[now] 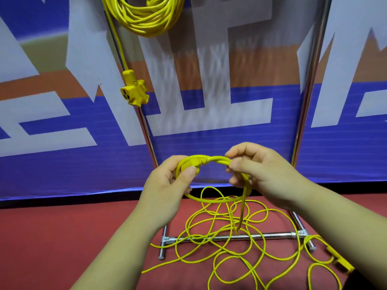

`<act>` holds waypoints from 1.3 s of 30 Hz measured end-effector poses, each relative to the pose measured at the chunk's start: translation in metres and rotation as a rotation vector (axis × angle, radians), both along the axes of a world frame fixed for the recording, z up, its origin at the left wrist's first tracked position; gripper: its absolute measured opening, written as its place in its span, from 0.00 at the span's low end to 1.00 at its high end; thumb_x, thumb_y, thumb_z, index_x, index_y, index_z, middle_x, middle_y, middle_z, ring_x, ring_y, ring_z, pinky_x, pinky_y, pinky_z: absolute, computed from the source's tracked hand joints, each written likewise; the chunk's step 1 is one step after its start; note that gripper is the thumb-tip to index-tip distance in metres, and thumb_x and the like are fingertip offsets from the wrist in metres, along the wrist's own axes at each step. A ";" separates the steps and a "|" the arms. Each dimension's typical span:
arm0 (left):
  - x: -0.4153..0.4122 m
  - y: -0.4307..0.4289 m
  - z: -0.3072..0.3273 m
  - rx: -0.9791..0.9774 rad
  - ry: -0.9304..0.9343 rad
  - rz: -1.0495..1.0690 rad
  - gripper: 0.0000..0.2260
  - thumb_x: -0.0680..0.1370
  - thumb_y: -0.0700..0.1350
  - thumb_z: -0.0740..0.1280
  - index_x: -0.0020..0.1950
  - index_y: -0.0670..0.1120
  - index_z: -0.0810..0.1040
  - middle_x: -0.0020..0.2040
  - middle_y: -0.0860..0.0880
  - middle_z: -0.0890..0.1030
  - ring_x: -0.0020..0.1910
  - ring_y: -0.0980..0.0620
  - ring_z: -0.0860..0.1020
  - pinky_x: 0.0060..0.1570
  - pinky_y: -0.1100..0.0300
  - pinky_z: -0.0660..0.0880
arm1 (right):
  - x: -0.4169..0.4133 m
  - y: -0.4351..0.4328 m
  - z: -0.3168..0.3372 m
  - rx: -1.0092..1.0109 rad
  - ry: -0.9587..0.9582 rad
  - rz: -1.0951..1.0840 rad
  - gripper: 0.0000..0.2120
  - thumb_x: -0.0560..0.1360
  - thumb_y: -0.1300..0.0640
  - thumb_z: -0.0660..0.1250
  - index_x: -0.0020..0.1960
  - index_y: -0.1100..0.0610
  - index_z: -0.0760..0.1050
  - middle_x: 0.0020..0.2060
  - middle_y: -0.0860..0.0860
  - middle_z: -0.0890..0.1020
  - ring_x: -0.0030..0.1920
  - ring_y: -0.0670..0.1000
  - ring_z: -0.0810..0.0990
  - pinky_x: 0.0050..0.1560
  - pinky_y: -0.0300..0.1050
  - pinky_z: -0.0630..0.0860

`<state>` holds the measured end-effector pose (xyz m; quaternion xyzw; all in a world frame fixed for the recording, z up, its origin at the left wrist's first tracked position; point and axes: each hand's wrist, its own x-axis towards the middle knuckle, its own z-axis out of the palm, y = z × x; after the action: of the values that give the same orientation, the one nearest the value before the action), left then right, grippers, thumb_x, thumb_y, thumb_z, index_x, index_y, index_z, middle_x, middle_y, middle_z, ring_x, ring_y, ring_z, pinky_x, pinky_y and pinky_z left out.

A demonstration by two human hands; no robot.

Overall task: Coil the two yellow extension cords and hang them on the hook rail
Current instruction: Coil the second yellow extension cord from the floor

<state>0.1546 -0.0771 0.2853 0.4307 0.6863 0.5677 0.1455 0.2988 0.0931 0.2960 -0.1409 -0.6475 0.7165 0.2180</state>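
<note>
Only cropped, unreadable banner lettering (pixel 209 118) behind the yellow cord (pixel 217 159).

Red floor (pixel 62 237): yellow cord (pixel 241 214) sprawled tangled over chrome rack base (pixel 272 235); probably its plug (pixel 339 261) at right.

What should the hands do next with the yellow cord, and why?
Probably the right hand should slide down the cord, pull up another length and lay a second loop into the left hand. Only one small loop is made so far, by the plug the left hand holds, and most of the cord lies tangled on the floor. The other coil already hangs above.
</note>
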 end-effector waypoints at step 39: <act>0.018 0.001 0.005 0.148 -0.174 0.164 0.06 0.84 0.39 0.61 0.49 0.44 0.76 0.40 0.46 0.84 0.40 0.43 0.83 0.42 0.51 0.77 | 0.010 -0.001 0.005 0.288 -0.072 0.071 0.19 0.72 0.69 0.74 0.59 0.52 0.79 0.46 0.57 0.85 0.45 0.54 0.85 0.53 0.51 0.81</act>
<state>0.1727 -0.0763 0.2900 0.3317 0.6603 0.6620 0.1256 0.3086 0.0919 0.3007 -0.1109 -0.7554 0.6181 0.1871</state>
